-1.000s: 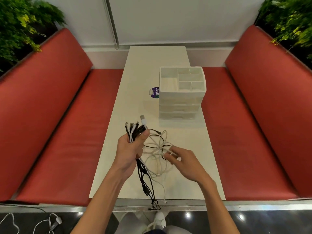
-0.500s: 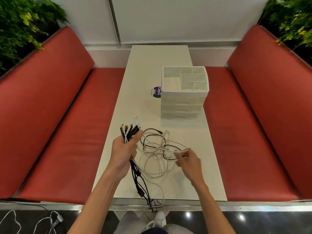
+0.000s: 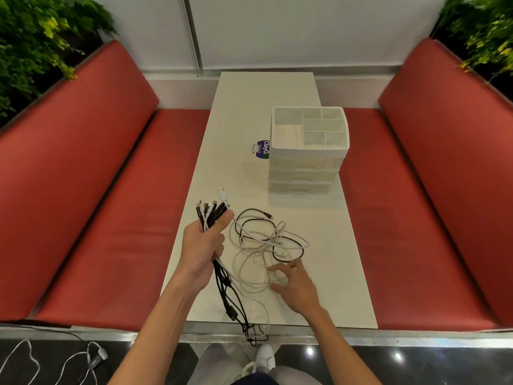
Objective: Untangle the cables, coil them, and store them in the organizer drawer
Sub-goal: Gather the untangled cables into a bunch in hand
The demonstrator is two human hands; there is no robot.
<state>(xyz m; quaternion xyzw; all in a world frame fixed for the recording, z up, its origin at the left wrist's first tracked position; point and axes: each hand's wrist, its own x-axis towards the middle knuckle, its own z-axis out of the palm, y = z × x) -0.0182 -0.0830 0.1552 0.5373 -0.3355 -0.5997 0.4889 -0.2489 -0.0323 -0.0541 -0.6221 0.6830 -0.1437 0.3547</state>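
Note:
My left hand (image 3: 204,245) grips a bundle of black and white cables (image 3: 211,212) near their plug ends, which fan out above my thumb. The bundle's tails hang down past the table's near edge. A loose tangle of white and black cables (image 3: 266,240) lies on the white table (image 3: 249,112) to the right of that hand. My right hand (image 3: 295,287) hovers at the tangle's near side with fingers spread, fingertips at the white loops. The white organizer (image 3: 306,168) with stacked drawers stands behind the tangle, drawers closed.
Red bench seats (image 3: 111,218) flank the narrow table on both sides. A purple label (image 3: 263,150) lies left of the organizer. Green plants (image 3: 33,37) fill both back corners. White cables (image 3: 55,362) lie on the dark floor at lower left.
My right hand let go of the white strand it pinched and dropped back to the tangle's near side with fingers spread. My left hand keeps its grip on the bundle.

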